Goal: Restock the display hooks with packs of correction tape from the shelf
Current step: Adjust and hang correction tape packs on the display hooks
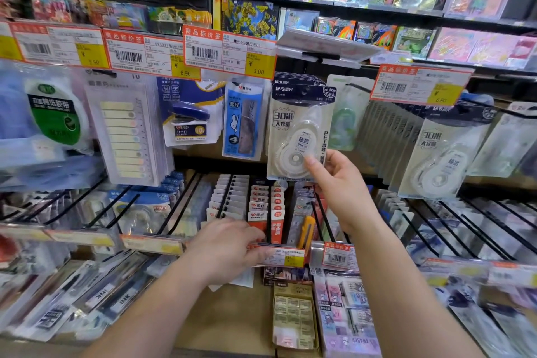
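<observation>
The right hand (338,183) reached up to a pack of correction tape (299,131) at the front of a row hanging on a display hook, and its thumb and fingertips pinched the lower right corner of the card. The pack hung upright, its dark header at the top and the white dispenser showing through the clear blister. More packs of the same kind hung behind it on that hook, and a raised clear price-tag flap (325,48) stood tilted above it.

The left hand (229,247) was lower down, its fingers curled over a price label (279,256) at the front end of a hook in the row below, gripping the label's edge.

A second row of correction tape packs (444,151) hung to the right, well apart from the held pack, under another price tag (421,84). To the left of the held pack hung a blue ruler set (242,122), then a blue stapler pack (189,116) and a pack of sticky index tabs (125,136). Beside the left hand, staple boxes (258,197) and a yellow utility knife (306,231) hung on the lower hooks.
</observation>
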Tool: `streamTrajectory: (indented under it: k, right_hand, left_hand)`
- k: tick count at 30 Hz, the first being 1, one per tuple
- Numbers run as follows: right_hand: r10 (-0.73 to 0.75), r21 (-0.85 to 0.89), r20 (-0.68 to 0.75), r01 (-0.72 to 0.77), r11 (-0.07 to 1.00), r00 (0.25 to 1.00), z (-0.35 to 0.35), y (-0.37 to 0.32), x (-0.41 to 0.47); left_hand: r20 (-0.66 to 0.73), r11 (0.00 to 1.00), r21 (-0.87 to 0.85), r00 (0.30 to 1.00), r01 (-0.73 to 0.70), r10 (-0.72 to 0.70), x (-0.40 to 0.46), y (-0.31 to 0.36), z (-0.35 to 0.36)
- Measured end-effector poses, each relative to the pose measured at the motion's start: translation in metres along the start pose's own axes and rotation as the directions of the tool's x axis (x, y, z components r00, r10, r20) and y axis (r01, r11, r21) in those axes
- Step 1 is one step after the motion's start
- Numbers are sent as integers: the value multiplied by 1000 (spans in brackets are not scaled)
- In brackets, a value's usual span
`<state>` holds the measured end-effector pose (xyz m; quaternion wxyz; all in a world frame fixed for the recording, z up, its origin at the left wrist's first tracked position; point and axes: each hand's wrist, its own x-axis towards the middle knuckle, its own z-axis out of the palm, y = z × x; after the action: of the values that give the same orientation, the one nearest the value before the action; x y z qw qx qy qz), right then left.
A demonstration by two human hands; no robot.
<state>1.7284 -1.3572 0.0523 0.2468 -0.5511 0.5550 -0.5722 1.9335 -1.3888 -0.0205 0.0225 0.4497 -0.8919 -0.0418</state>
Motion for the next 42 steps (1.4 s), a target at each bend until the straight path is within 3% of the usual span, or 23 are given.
streamTrajectory:
  k: [24,42]
  right_hand:
    - [84,24,-44,-83,996,996,13,13,40]
    - [75,4,1,-75,997,997,8,23,49]
  left_hand:
    - [-45,998,46,998,-41,43,1,-1,1]
    - [2,992,-81,995,95,-96,-6,11,-12]
